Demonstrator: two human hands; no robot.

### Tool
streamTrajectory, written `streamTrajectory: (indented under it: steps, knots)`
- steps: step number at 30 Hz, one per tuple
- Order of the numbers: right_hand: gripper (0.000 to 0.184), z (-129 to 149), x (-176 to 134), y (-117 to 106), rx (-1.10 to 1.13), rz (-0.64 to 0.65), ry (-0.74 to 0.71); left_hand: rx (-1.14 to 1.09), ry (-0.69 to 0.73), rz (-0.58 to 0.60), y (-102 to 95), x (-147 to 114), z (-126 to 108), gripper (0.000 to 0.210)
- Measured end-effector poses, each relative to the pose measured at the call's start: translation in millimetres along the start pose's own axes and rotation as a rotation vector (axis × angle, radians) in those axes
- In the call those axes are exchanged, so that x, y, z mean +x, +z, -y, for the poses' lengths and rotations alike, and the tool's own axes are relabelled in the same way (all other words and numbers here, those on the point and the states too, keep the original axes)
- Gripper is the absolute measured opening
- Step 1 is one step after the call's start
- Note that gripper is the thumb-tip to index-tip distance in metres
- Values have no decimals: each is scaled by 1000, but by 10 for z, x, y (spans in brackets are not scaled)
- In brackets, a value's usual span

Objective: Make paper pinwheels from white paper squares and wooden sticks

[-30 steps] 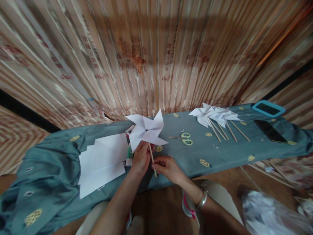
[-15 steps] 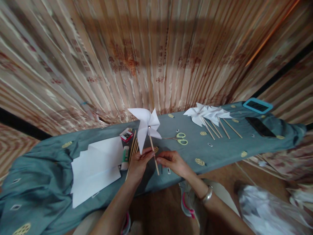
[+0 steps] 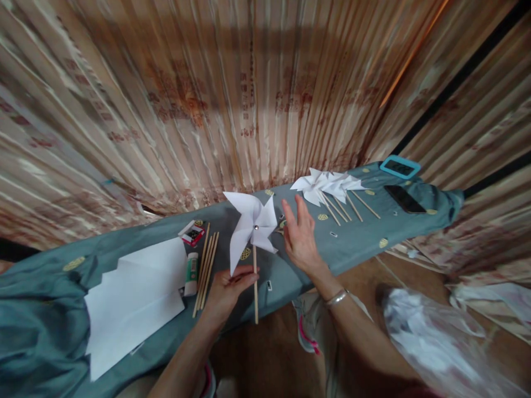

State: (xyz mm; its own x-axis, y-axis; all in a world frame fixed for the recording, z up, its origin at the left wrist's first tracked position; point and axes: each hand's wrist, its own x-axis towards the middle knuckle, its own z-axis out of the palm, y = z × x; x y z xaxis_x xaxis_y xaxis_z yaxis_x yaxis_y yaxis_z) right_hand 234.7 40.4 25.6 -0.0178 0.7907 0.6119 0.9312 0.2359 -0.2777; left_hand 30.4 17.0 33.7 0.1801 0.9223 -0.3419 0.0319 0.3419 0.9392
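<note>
A white paper pinwheel [image 3: 254, 225] on a thin wooden stick stands upright in my left hand [image 3: 228, 290], whose thumb and fingers pinch the stick below the blades. A round metal pin head shows at its centre. To the right of the blades, my right hand [image 3: 301, 240] is raised with its fingers apart and holds nothing. Behind that hand the scissors are mostly hidden. Several wooden sticks [image 3: 206, 271] lie left of my left hand, beside a green and white glue stick [image 3: 191, 275]. More paper pinwheels [image 3: 327, 185] lie overlapping toward the right.
A stack of white paper [image 3: 136, 293] covers the table's left part. A small red box [image 3: 193, 233] lies behind the glue stick. At the far right are a blue-framed device [image 3: 400, 166] and a black phone [image 3: 405, 199]. A curtain [image 3: 232, 99] hangs behind; a plastic bag [image 3: 431, 337] sits below right.
My right hand has moved up from near the stick and spread its fingers, covering the scissors. My left hand still holds the pinwheel, now more upright. The view has shifted right.
</note>
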Motion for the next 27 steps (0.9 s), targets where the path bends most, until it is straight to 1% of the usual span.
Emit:
streamTrajectory:
  steps: [2, 4, 8, 11, 15, 18, 20, 22, 23, 24, 25, 27]
  knots:
    - [76, -33, 6, 2, -25, 35, -10, 36, -17, 49, 18, -35, -11, 24]
    - [76, -62, 3, 6, -23, 63, -16, 49, -21, 90, 28, -62, -9, 23]
    - [66, -74, -19, 9, 26, 100, -25, 41, -9, 140, 27, -82, -11, 22]
    - [61, -44, -51, 29, 112, 152, -15, 79, 15, 160, 1, -71, -31, 22]
    - [60, 34, -107, 67, 299, 242, 10, 126, 62, 154, -51, -13, -11, 22]
    - [55, 109, -130, 37, 532, 284, -38, 127, 100, 103, -82, 47, 42, 23]
    - [49, 138, -133, -9, 710, 355, -54, 119, 127, 61, -97, 80, 70, 23]
    - [41, 123, -134, -53, 824, 440, -2, 121, 141, 41, -110, 100, 82, 22]
    - [39, 96, -134, -69, 840, 465, 47, 122, 144, 42, -116, 106, 83, 21]
    - [37, 58, -134, -80, 829, 465, 100, 123, 147, 47, -121, 109, 82, 21]
    - [35, 14, -134, -88, 794, 432, 154, 126, 146, 55, -126, 111, 80, 20]
    - [33, -76, -135, -103, 688, 281, 255, 129, 145, 60, -130, 110, 76, 20]
